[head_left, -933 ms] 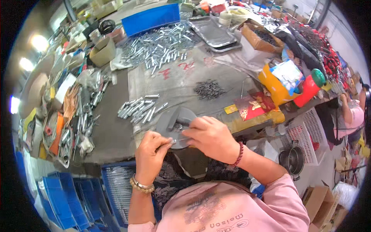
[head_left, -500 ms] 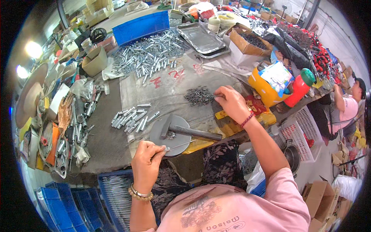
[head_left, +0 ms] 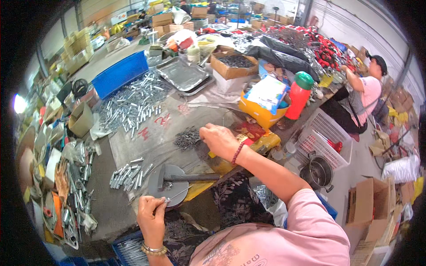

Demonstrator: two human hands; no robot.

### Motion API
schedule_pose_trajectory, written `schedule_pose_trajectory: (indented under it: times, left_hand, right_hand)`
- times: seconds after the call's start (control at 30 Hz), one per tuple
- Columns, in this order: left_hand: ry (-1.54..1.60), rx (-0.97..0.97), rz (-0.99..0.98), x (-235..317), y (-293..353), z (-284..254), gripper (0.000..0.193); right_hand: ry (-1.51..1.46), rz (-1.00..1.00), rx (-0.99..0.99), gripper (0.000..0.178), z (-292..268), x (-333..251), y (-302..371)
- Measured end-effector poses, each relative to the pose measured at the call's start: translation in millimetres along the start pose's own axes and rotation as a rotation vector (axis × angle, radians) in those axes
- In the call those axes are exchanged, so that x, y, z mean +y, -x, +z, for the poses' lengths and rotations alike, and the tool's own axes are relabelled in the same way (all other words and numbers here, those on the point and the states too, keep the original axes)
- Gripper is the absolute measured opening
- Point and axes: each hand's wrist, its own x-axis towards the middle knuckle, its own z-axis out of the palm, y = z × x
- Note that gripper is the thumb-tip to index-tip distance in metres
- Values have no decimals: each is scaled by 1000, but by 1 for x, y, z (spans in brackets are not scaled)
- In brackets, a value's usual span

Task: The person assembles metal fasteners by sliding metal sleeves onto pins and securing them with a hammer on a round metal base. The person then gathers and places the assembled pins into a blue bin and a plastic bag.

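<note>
My left hand (head_left: 152, 215) is closed in a pinch on a thin metal rod (head_left: 179, 194) with a small silver piece at its near end; the rod points right, over the edge of a round grey plate (head_left: 176, 202). A hammer (head_left: 195, 177) lies across that plate, head to the left. At the right edge of a heap of small dark metal pins (head_left: 187, 139), my right hand (head_left: 222, 141) has its fingertips together; whatever is between them is too small to make out. Short silver tubes (head_left: 126, 176) lie loose left of the plate.
Beyond lies a large spread of silver tubes (head_left: 133, 106) before a blue bin (head_left: 120, 75). Metal trays (head_left: 184, 73), an open carton (head_left: 233, 71), a yellow container (head_left: 262, 111) and a red green-topped bottle (head_left: 298, 97) stand farther back. Tools (head_left: 82, 177) crowd the left. Another person (head_left: 368, 88) sits right.
The whole view has swung right, so the bench appears shifted left and more of the other person shows. My left hand still grips the rod; my right hand stays at the pin heap.
</note>
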Motion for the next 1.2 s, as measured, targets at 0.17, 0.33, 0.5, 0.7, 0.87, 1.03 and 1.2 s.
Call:
schedule_pose_trajectory:
  times: [0.17, 0.33, 0.5, 0.7, 0.87, 1.03, 1.2]
  left_hand:
    - [26, -2, -27, -2, -1, 3, 15]
    - [-16, -26, -38, -3, -2, 2, 12]
    - [-48, -13, 17, -12, -1, 3, 10]
    - [1, 11, 27, -14, 1, 7, 10]
    - [-43, 11, 60, -14, 1, 6, 11]
    - [-35, 32, 89, -20, 3, 8, 12]
    - [-16, 24, 26, -26, 3, 8, 13]
  right_hand:
    - [-56, -120, 19, 20, -17, -36, 1]
    - [-216, -382, -27, 37, -11, -111, 23]
    - [-361, -493, -60, 44, 21, -150, 36]
    - [-468, -383, -26, 56, 22, -149, 44]
    - [-448, -415, -81, 61, 17, -148, 44]
    - [-477, -451, -112, 60, 19, -153, 38]
    - [-474, -484, -108, 51, 23, -154, 34]
